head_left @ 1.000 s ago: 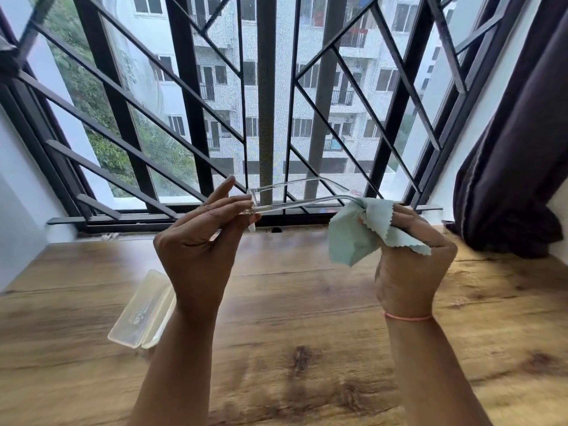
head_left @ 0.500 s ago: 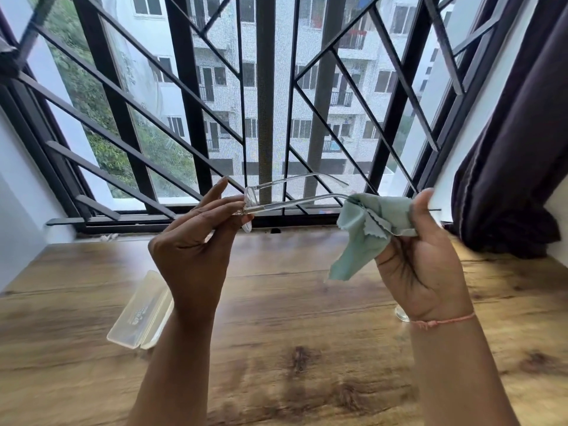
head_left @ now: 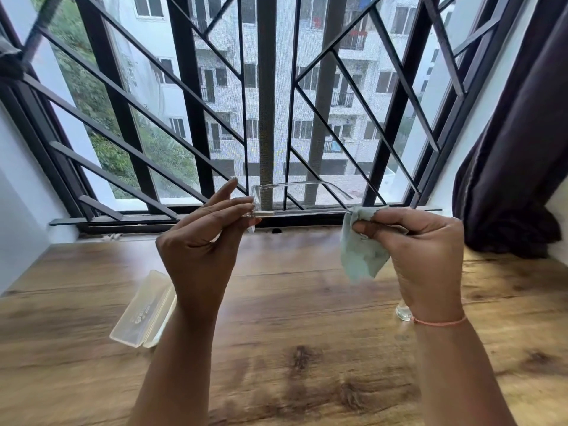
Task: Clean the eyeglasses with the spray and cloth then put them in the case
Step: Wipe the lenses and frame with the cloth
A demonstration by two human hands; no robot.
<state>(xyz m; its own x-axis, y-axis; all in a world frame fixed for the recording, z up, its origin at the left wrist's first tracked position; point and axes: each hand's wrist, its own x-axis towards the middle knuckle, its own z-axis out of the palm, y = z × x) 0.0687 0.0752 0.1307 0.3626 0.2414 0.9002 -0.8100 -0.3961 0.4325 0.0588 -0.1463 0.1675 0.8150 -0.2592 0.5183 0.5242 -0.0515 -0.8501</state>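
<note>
Clear-framed eyeglasses [head_left: 295, 196] hang in the air above the wooden table [head_left: 292, 302], arms unfolded and pointing right. My left hand [head_left: 203, 241] pinches the front of the frame at its left end. My right hand [head_left: 421, 250] pinches a pale green cloth [head_left: 361, 256] around the tip of the near arm; the cloth's loose part hangs below my fingers. A translucent case [head_left: 141, 312] lies open on the table at the left, partly behind my left forearm. Just a sliver of the clear spray bottle [head_left: 403, 312] shows behind my right wrist.
A barred window [head_left: 267, 103] runs along the table's far edge. A dark curtain [head_left: 516, 149] hangs at the right, its bottom bunched on the table's far right corner.
My right hand has turned over and slid the cloth along the near arm toward its tip. The left hand holds the frame almost still.
</note>
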